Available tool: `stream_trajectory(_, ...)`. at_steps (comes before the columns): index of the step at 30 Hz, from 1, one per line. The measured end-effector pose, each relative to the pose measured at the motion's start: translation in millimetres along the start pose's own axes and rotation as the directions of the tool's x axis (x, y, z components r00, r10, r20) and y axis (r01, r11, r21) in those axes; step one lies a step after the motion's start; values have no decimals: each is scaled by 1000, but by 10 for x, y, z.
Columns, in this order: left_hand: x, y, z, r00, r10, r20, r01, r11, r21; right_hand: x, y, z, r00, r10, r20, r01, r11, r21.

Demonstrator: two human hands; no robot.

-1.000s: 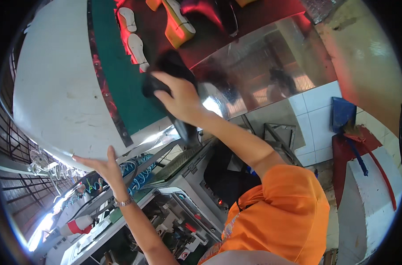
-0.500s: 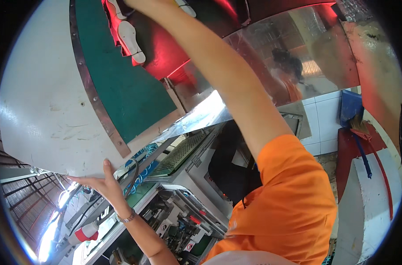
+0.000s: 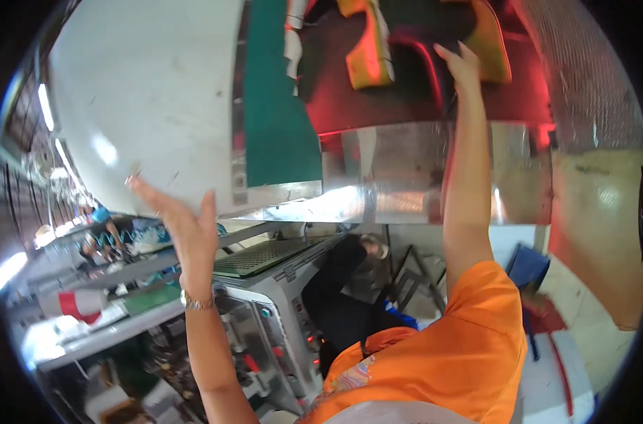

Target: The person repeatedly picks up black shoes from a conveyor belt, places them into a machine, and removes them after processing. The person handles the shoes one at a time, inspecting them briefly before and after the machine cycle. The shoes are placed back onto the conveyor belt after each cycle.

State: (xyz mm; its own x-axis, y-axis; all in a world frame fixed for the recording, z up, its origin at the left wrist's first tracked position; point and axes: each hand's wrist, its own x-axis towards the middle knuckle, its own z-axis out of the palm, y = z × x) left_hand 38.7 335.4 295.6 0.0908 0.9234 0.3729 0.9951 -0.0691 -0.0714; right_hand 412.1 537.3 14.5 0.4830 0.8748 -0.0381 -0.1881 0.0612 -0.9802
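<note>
My left hand (image 3: 185, 225) is raised at the near edge of the white tabletop (image 3: 152, 92), its thumb and fingers apart and nothing in them. My right hand (image 3: 463, 69) reaches over a dark surface (image 3: 413, 102) lit by red light, with its thumb and fingers spread. Just beyond its fingertips lies a yellow-orange curved piece (image 3: 497, 49), cut off by the top of the view. Left of the hand is another curved piece, yellow with a pale edge (image 3: 371, 60). White pieces (image 3: 293, 46) lie at the border of the green strip (image 3: 275, 134).
Shiny metal sheeting (image 3: 392, 169) borders the dark surface on my side. Below the tabletop stands a grey machine (image 3: 286, 297) with a perforated green tray (image 3: 258, 258). At the right are a blue dustpan (image 3: 528, 265) and a red stick (image 3: 562, 374).
The view has turned and shifted. My right hand, previously out of view at the top, now shows farther right over the dark surface. My left hand has come away from the tabletop's edge.
</note>
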Motion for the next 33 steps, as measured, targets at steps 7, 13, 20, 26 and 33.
stream_trajectory(7, -79, -58, -9, 994, -104, -32, 102, 993, -59, -1818, -1684, -3, 964, -12, 264, -10, 997, 81)
stream_trajectory(13, -863, 98, -22, 991, -131, -35, 20, 397, -918, -3237, -2146, 33, 823, -209, 529, -112, 852, 511)
stream_trajectory(20, -2597, -140, -844, 969, -207, 137, 38, -423, -905, -4198, -2299, 803, 4, 74, 997, -622, 781, -55)
stream_trajectory(26, -3423, -416, -1173, 808, -415, 418, -40, -746, -664, -5184, -1937, 1453, -450, -131, 883, -736, 615, -284)
stream_trajectory(33, -3883, -711, -2446, 541, -838, 66, -364, -304, -880, -6019, -2869, 2332, -707, -22, 707, -502, 720, -480)
